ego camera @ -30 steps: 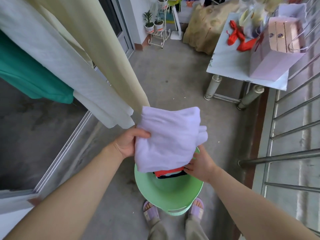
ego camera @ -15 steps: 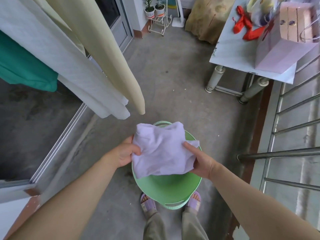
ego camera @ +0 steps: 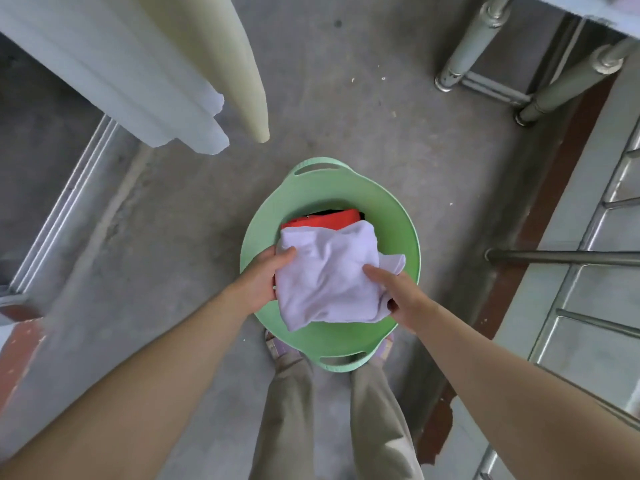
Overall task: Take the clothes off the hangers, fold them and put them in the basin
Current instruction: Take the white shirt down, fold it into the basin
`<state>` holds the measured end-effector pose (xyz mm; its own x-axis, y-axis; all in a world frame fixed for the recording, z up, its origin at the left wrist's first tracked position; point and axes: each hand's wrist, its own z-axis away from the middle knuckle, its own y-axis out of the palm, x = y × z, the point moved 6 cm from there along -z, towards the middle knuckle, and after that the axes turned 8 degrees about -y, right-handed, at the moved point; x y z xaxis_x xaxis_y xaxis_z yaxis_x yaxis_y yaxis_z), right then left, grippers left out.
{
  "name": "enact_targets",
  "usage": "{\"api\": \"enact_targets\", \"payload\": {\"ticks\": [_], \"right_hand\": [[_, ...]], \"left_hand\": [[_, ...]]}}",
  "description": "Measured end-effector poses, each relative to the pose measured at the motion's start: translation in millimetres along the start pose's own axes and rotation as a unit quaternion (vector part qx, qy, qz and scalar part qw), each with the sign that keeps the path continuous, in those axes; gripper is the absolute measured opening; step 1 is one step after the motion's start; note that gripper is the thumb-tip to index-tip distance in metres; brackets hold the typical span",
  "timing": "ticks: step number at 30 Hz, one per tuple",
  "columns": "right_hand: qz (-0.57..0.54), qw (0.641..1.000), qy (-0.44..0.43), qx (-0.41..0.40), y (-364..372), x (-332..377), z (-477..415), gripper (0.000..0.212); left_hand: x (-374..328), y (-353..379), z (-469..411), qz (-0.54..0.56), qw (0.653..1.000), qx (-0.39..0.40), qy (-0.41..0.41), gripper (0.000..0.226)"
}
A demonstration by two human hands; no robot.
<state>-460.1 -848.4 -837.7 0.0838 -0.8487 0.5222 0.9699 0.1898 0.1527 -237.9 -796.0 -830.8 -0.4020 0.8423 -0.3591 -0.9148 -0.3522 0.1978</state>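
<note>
1. The concrete floor (ego camera: 346,116) fills most of what I see, looking straight down past my trouser legs.
2. Up on my left hang two garments, a white one (ego camera: 121,71) and a cream one (ego camera: 239,64) just beside it, their lower ends well above the ground.
3. A metal railing (ego camera: 561,258) runs down my right side. Two table legs (ego camera: 474,43) stand in the far right corner.
4. The green basin (ego camera: 398,216) sits on the floor right in front of my feet, one handle slot towards me and one away.
5. The folded lavender garment (ego camera: 329,278) is over the basin, inside its rim line, between my two hands. I cannot tell whether it rests on the pile below.
6. My left hand (ego camera: 259,282) pinches its left edge, thumb on top and fingers hidden underneath.
7. My right hand (ego camera: 405,299) grips the right edge, thumb laid across the top and fingers curled under a loose flap.
8. A folded red garment (ego camera: 322,220) lies in the basin, showing just beyond the lavender one, with something dark beneath it.
9. My sandals (ego camera: 277,348) peek out at the basin's near rim.
</note>
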Motion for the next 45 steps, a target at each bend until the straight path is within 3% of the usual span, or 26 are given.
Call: {"api": "enact_targets", "payload": {"ticks": [3,7,12,15,17,19,21,23,27,30,34,38,40,43,45], "right_hand": [[0.031,0.998,0.046,-0.022,-4,-34,-35,0.010],[0.060,0.989,0.118,-0.061,-9,-77,-78,0.018],[-0.020,0.992,0.112,-0.052,-3,-83,-129,0.021],[-0.038,0.995,0.086,-0.023,-3,-75,-170,0.020],[0.023,0.998,0.056,-0.011,-6,-70,-196,0.009],[0.145,0.988,-0.027,-0.042,-14,-65,-218,0.024],[0.235,0.952,-0.089,-0.172,-28,-63,-225,0.051],[0.289,0.915,-0.125,-0.251,-31,-65,-227,0.058],[0.379,0.910,-0.113,-0.121,0,-90,-239,0.055],[0.345,0.931,-0.058,-0.102,4,-98,-247,0.059],[0.293,0.953,-0.008,-0.076,4,-98,-254,0.049],[0.310,0.949,-0.044,-0.027,13,-89,-250,0.029],[0.255,0.963,-0.083,-0.018,17,-81,-243,0.015],[0.163,0.973,-0.128,-0.097,5,-73,-233,0.014],[0.185,0.967,-0.092,-0.148,-9,-80,-233,0.031]], "left_hand": [[32,-18,-42,0.017,0.999,-0.039,-0.006,0.031],[67,-43,-96,0.013,0.997,-0.069,-0.018,0.029],[65,-63,-148,0.003,0.996,-0.094,0.001,0.038],[45,-71,-181,0.006,0.995,-0.087,0.046,0.031],[37,-75,-201,0.007,0.994,-0.088,0.065,0.034],[38,-79,-217,0.020,0.994,-0.096,0.051,0.036],[50,-85,-232,0.032,0.992,-0.123,0.009,0.055],[64,-86,-243,0.032,0.989,-0.142,-0.024,0.072],[78,-81,-248,0.027,0.988,-0.149,-0.025,0.065],[78,-83,-248,0.022,0.988,-0.150,-0.031,0.068],[76,-87,-248,0.002,0.989,-0.145,-0.035,0.071],[76,-90,-248,-0.015,0.990,-0.138,-0.028,0.076],[80,-90,-247,-0.018,0.989,-0.142,-0.028,0.080],[86,-90,-249,-0.037,0.987,-0.152,-0.021,0.084],[87,-90,-249,-0.068,0.984,-0.164,-0.012,0.085]]}}
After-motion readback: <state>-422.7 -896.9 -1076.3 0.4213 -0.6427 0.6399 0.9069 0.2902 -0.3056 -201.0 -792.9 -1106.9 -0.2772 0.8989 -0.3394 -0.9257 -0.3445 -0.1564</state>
